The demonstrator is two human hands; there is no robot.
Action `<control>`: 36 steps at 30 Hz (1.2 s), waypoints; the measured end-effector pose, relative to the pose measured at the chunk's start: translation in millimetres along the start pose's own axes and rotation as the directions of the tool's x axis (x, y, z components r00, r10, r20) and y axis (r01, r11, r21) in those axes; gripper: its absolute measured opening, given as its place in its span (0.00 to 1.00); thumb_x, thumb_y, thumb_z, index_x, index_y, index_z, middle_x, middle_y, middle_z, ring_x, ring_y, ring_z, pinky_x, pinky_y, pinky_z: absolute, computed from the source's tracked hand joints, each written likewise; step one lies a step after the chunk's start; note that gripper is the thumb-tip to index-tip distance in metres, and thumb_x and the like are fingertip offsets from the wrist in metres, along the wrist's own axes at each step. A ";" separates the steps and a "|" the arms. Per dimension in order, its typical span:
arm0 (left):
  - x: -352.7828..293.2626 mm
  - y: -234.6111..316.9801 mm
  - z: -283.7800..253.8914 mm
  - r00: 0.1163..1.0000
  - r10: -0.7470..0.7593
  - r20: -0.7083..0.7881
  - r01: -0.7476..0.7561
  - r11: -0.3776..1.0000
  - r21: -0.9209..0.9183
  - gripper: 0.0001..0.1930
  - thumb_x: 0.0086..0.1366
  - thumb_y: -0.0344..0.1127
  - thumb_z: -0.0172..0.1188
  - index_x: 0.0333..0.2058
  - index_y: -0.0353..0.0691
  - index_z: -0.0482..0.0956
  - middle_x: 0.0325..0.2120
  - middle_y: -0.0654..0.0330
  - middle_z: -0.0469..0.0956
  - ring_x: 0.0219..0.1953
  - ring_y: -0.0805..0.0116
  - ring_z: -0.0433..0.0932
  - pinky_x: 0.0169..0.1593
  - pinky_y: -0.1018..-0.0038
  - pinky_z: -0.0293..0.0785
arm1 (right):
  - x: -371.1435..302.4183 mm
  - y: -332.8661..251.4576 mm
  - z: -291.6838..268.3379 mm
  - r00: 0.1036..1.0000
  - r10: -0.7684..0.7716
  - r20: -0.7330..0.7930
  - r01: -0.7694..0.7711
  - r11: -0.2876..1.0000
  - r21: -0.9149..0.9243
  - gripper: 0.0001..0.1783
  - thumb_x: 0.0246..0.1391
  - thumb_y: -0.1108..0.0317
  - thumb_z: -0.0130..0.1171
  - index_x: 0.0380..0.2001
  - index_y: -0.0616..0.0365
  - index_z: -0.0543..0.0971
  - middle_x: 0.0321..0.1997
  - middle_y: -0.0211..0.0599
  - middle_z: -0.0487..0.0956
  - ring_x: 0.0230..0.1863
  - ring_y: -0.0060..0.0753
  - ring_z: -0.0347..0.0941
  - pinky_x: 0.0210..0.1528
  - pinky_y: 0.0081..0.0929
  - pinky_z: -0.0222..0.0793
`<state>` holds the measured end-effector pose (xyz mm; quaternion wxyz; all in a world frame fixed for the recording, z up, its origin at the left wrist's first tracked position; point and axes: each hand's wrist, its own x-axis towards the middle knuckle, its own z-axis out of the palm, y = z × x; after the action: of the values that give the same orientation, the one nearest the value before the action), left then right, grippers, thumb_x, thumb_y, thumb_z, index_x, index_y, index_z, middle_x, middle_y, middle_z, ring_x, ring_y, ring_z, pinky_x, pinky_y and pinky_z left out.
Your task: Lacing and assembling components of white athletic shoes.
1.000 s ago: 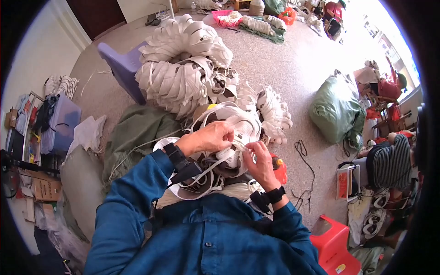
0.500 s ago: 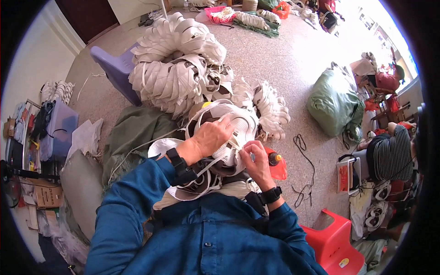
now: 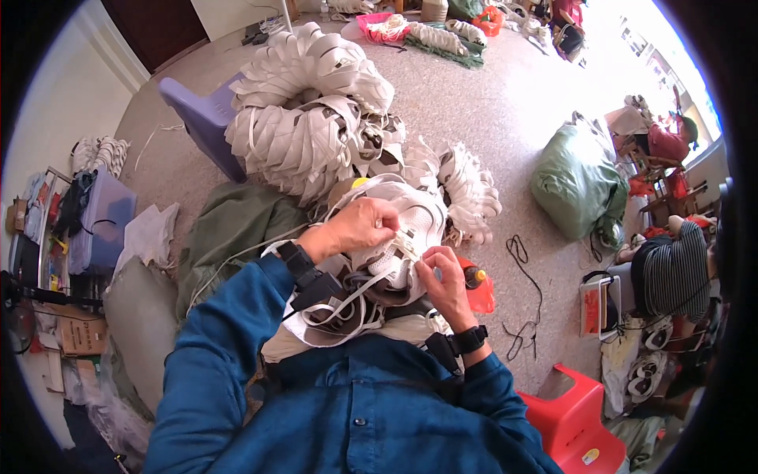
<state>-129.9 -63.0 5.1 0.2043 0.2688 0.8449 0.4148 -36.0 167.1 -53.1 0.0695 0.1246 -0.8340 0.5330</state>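
A white mesh shoe upper with grey-brown trim lies over my lap. A pale flat shoelace trails across its near side. My left hand is closed in a pinch above the upper's lace rows; what its fingertips hold blends into the white mesh. On the right edge of the lacing, my right hand pinches the shoelace between thumb and forefinger. Loops of lace and more uppers lie beneath my left wrist.
Big bundles of white uppers lean on a purple chair ahead. A dark bottle and a red bag stand by my right hand. A red stool is at lower right, a green sack beyond. People sit at far right.
My left hand has drawn back slightly off the mesh, its fingers curling more. My right hand stays nearly in place on the lace.
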 end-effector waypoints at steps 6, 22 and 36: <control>-4.6 16.7 47.7 0.861 0.301 -0.410 -0.100 0.890 0.444 0.09 0.58 0.25 0.55 0.38 0.39 0.75 0.33 0.53 0.76 0.36 0.49 0.78 0.38 0.58 0.74 | 4.7 2.8 -7.3 0.997 -0.023 0.071 0.027 0.998 -0.062 0.12 0.56 0.67 0.63 0.25 0.62 0.74 0.38 0.40 0.75 0.42 0.41 0.72 0.45 0.33 0.67; -22.5 16.7 38.3 0.941 0.059 -0.332 0.037 0.961 0.275 0.11 0.55 0.32 0.58 0.37 0.36 0.73 0.35 0.48 0.72 0.38 0.46 0.76 0.42 0.57 0.72 | -1.3 -16.2 -68.1 0.911 0.279 0.303 -0.343 0.921 0.183 0.10 0.62 0.68 0.55 0.26 0.60 0.76 0.25 0.27 0.75 0.25 0.18 0.70 0.29 0.18 0.65; -8.6 33.4 81.1 0.900 0.338 -0.276 -0.007 0.644 0.765 0.06 0.56 0.36 0.60 0.32 0.41 0.79 0.32 0.56 0.74 0.41 0.57 0.73 0.49 0.61 0.64 | 15.7 -12.9 -84.9 0.914 0.364 0.178 -0.372 0.581 0.724 0.11 0.66 0.62 0.56 0.36 0.59 0.77 0.38 0.36 0.83 0.39 0.24 0.78 0.48 0.25 0.74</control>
<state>-67.6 -3.3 -13.1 -0.1405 0.3202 0.9321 0.0939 -48.9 236.8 -2.1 -0.1036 -0.0307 -0.5497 0.8283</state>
